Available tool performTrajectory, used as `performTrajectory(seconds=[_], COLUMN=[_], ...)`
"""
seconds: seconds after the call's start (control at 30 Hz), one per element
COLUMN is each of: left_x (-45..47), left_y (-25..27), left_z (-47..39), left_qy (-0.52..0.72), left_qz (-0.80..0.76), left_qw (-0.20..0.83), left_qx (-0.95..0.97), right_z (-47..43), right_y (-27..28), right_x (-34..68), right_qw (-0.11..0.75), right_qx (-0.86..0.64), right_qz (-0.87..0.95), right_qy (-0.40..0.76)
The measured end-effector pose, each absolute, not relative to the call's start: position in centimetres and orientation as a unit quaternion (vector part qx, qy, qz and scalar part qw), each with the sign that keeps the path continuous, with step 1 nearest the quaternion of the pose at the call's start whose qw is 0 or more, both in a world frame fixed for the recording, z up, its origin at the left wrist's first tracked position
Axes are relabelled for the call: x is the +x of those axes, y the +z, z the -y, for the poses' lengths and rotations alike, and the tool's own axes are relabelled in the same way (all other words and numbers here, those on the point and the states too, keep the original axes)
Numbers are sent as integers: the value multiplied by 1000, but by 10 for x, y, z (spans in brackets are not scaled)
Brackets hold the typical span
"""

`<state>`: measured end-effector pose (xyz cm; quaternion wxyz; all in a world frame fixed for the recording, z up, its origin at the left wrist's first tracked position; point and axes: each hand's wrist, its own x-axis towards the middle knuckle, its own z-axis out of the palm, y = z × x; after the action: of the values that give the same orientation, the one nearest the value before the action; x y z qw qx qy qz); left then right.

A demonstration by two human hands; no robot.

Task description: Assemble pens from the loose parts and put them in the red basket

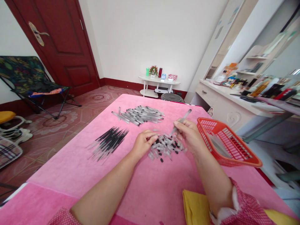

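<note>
My right hand [188,132] pinches a pen [185,115] with a translucent grey barrel, its dark end pointing up and away. Below and between my hands lies a heap of small pen caps [167,147], clear with some black pieces among them. My left hand [143,143] is at the heap's left edge, thumb and fingers closed together; whatever they grip is hidden. Further back rests a pile of pens [142,114] with grey barrels. Thin black ink refills [110,140] are spread in a bundle to the left of my left hand.
A red plastic basket [246,154] with clear tubes [220,145] in it stands at the table's right. Yellow cloth [195,206] lies near my right forearm. The table has a pink cover [145,187]. Beyond are a folding chair [28,75] and a cluttered dresser [220,97].
</note>
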<state>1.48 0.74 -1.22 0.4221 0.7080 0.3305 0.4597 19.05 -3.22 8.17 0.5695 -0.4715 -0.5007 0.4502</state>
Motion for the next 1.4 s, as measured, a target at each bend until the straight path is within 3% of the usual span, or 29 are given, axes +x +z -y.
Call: performTrajectory(seconds=[0.1, 0.23, 0.5, 0.7, 1.0, 1.4], left_x=[18, 16, 9, 3, 6, 7], left_y=[-14, -16, -12, -5, -10, -7], left_z=[-5, -5, -9, -11, -12, -7], left_qy=[409, 392, 551, 563, 554, 520], left_qz=[-316, -307, -351, -356, -368, -396], left_qw=[328, 300, 405, 482, 492, 428], left_qx=[791, 814, 640, 570, 562, 624], right_z=[28, 29, 29, 31, 31, 29], right_y=[67, 60, 53, 59, 60, 54], right_x=[184, 182, 182, 184, 192, 197], right_qw=[492, 440, 311, 229, 172, 208], right_qx=[-506, -499, -451, -437, -449, -581], right_qz=[520, 533, 618, 698, 772, 744], right_qy=[481, 523, 564, 519, 416, 255])
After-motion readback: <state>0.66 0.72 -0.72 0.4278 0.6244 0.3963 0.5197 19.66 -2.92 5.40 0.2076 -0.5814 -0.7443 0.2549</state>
